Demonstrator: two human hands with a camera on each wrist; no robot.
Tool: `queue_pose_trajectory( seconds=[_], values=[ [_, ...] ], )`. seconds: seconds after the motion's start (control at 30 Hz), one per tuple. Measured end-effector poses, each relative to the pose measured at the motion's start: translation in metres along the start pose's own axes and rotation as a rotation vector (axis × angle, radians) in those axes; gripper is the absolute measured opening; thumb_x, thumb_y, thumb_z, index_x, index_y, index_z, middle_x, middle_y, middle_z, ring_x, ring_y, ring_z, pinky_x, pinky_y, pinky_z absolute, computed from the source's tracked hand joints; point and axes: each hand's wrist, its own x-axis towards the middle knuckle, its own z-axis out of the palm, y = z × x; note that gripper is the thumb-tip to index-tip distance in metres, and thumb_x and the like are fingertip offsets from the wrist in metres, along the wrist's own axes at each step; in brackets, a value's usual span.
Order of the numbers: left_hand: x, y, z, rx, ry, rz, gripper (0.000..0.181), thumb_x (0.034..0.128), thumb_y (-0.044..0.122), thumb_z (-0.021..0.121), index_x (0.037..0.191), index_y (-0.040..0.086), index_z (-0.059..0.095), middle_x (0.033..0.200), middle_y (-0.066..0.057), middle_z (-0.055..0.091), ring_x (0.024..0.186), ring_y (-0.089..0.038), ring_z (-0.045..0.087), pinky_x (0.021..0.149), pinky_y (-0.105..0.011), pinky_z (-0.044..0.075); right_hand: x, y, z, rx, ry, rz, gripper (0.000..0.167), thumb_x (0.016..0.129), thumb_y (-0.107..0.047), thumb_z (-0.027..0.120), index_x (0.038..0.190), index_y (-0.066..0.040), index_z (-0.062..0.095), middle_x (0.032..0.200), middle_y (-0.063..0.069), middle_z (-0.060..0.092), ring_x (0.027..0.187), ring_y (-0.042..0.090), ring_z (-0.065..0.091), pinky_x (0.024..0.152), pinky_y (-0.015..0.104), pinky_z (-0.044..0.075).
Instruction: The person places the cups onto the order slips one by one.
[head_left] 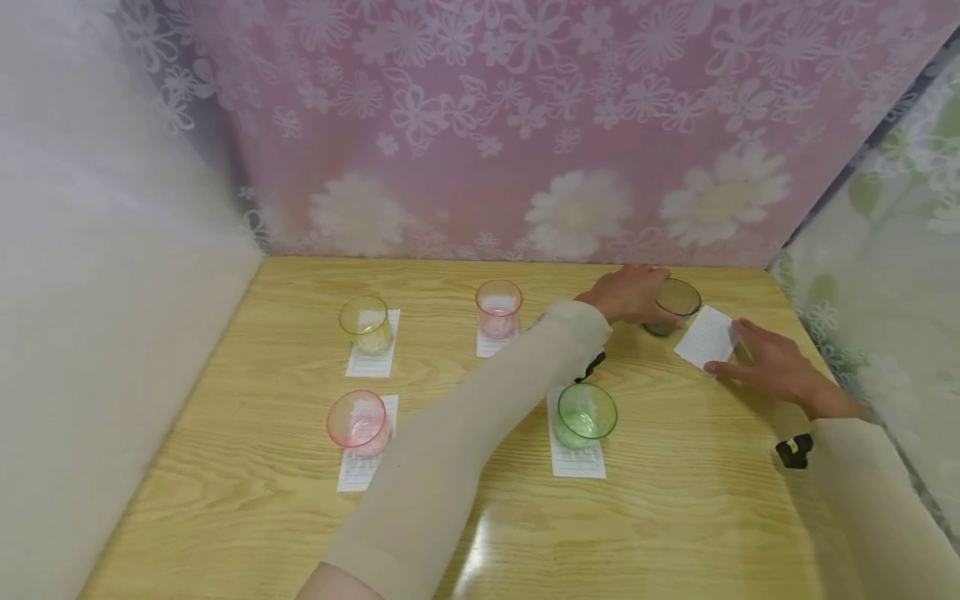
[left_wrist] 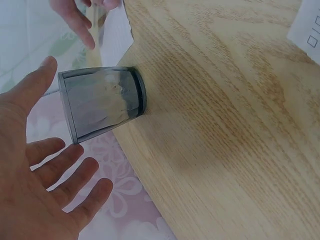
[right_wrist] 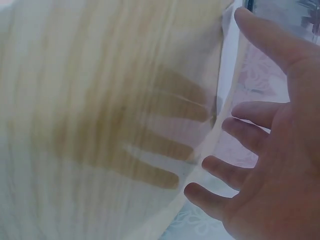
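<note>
A grey see-through glass (left_wrist: 102, 102) stands at the back right of the table. My left hand (head_left: 630, 296) is beside it, thumb and fingers spread around its rim; the left wrist view shows the fingers loosely bent, not closed round it. To the right of the glass lies a white slip of paper (head_left: 707, 339). My right hand (head_left: 772, 367) is at the slip's right side, with the thumb at its lower edge and the fingers at its right edge. In the right wrist view, the fingers (right_wrist: 245, 132) are spread apart, and the slip is seen almost edge-on.
A yellow glass (head_left: 367, 327), an orange-pink glass (head_left: 498, 310), a pink-red glass (head_left: 358, 423) and a green glass (head_left: 585, 417) each stand on a lined paper slip. The wooden table (head_left: 247, 467) meets a flowered pink cloth (head_left: 465, 167) behind and pale walls at both sides.
</note>
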Motion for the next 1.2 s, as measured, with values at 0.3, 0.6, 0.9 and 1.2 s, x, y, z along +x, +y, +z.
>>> queue_pose_trajectory(
  seconds=[0.3,0.6,0.9,1.2],
  values=[
    [0.004,0.001,0.002,0.098,0.032,-0.012,0.085,0.0981,0.075,0.064,0.169,0.035,0.038,0.174,0.016,0.036,0.158,-0.011,0.04,0.125,-0.038,0.042,0.003,-0.001,0.004,-0.034,-0.038,0.005,0.102,0.105,-0.049,0.068,0.162,0.022,0.021,0.167,0.048,0.018,0.146,0.073,0.027,0.118,0.081,0.021],
    [0.01,-0.008,0.004,0.1,0.044,-0.014,0.082,0.098,0.075,0.064,0.164,0.031,0.044,0.162,0.015,0.053,0.142,-0.011,0.056,0.111,-0.034,0.052,0.01,-0.006,0.007,-0.042,-0.047,-0.012,0.102,0.106,-0.05,0.066,0.162,0.022,0.02,0.168,0.048,0.016,0.151,0.068,0.028,0.122,0.079,0.016],
    [0.016,-0.014,0.01,0.048,0.057,-0.002,0.084,0.0991,0.072,0.065,0.167,0.029,0.041,0.164,0.015,0.051,0.143,-0.008,0.056,0.111,-0.034,0.052,0.009,-0.009,0.006,-0.024,-0.063,0.024,0.104,0.106,-0.051,0.066,0.163,0.021,0.017,0.17,0.046,0.013,0.153,0.07,0.021,0.124,0.079,0.012],
    [0.024,-0.025,0.014,-0.123,0.054,0.021,0.089,0.0967,0.069,0.071,0.168,0.027,0.039,0.165,0.014,0.049,0.146,-0.006,0.053,0.114,-0.028,0.049,0.005,-0.002,0.004,-0.05,-0.075,0.022,0.104,0.104,-0.05,0.069,0.161,0.023,0.022,0.168,0.047,0.017,0.151,0.069,0.026,0.122,0.079,0.017]
  ],
)
